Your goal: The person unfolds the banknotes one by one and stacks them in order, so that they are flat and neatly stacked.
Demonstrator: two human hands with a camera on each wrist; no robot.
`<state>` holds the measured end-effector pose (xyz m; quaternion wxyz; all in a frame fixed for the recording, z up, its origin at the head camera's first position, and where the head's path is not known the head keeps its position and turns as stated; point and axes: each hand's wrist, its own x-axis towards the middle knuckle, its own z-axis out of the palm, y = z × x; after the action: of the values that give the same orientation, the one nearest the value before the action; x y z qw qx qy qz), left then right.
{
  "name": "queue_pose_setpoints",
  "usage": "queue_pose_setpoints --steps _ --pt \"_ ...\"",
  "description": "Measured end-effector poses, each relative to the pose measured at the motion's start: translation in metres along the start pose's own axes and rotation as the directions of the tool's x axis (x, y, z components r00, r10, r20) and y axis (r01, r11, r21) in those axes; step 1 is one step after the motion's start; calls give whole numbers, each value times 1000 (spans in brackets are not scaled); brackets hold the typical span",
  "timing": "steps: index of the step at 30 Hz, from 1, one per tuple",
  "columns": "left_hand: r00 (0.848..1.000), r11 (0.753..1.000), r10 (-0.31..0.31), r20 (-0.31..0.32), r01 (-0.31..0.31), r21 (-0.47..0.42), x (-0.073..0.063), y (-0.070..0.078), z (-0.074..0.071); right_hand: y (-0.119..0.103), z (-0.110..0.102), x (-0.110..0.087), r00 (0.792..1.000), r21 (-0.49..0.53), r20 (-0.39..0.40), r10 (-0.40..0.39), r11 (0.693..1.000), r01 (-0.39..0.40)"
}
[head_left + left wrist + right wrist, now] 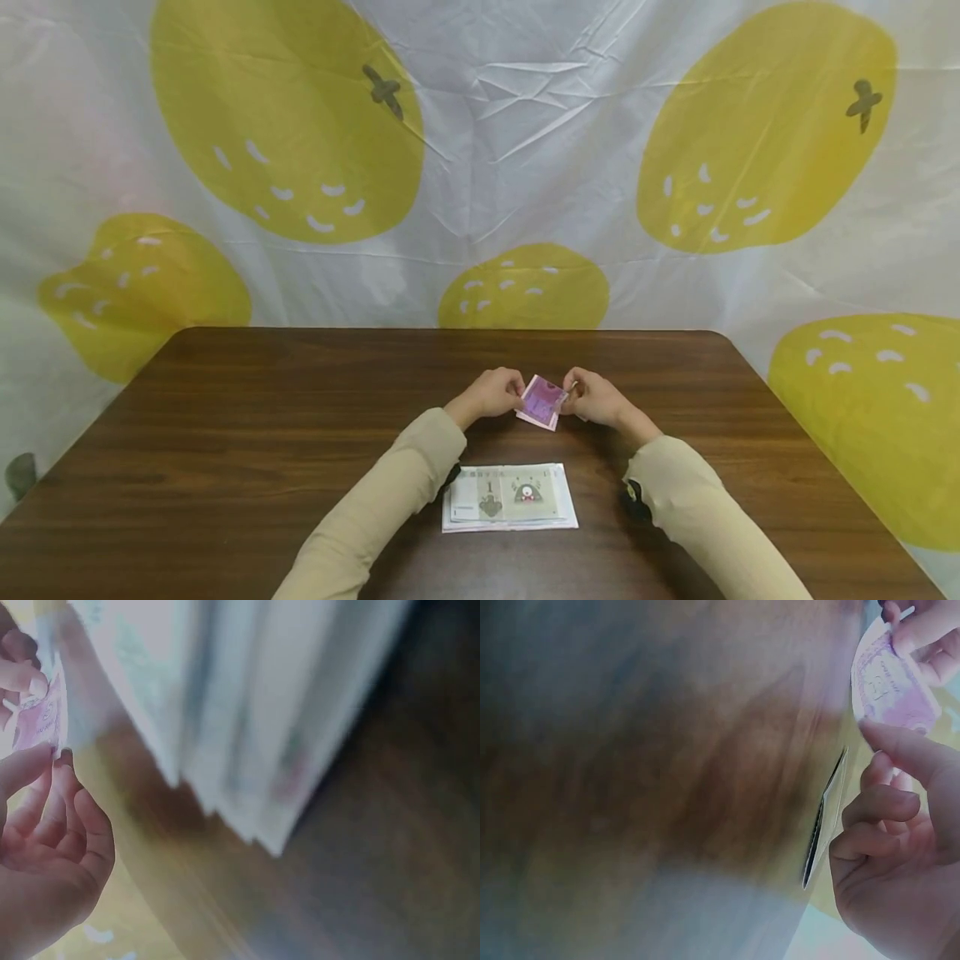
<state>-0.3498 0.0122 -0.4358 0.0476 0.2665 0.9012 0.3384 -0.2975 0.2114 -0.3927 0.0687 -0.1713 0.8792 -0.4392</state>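
Note:
Near the far half of the table, both hands hold a small pink-purple folded banknote, play money by its look point(543, 400). My left hand point(491, 392) pinches its left side between thumb and fingertips. On the opposite edge, my right hand point(597, 398) has it by the thumb and index finger. In the right wrist view the note point(889, 679) bows slightly between the two hands, printed face showing. Closer to me lies a stack of banknotes point(512, 500), its top one pale green with a "1" and a cartoon figure; its layered edges point(247, 735) look blurred in the left wrist view.
The brown wooden table point(225, 467) runs back to a white curtain point(517, 167) printed with yellow fruit. A thin pale folded piece point(826, 817) rests on the table near my right hand. Dark bands sit at both cuffs.

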Motion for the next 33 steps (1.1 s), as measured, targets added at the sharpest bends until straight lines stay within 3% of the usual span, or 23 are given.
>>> queue_pose_setpoints --steps 1,3,4,8,15,19,26,33 --pt "999 999 -34 15 35 -32 -7 12 -7 0 0 0 1000 28 -2 -4 1000 4" --pt "1000 995 -29 -5 28 -99 -19 27 -17 1 -1 -1 1000 74 -11 -8 997 9" --pt "998 989 -61 8 61 -134 -27 38 -24 0 -1 -1 1000 94 -21 -6 996 8" --pt "999 973 -45 -26 38 -228 -41 51 -38 -2 -1 -4 998 150 -55 15 989 -7" --pt "995 925 -75 -65 45 -378 -48 47 -46 -11 3 -10 997 193 -83 10 981 6" --pt "990 883 -122 -76 73 -464 -51 44 -48 -19 7 -14 997 209 -81 -4 978 21" --pt "982 828 -165 -97 84 -555 -60 43 -47 -29 15 -20 993 229 -117 4 973 23" --pt "987 802 -162 -23 118 -586 -70 44 -46 -48 16 -34 991 310 -135 12 950 31"
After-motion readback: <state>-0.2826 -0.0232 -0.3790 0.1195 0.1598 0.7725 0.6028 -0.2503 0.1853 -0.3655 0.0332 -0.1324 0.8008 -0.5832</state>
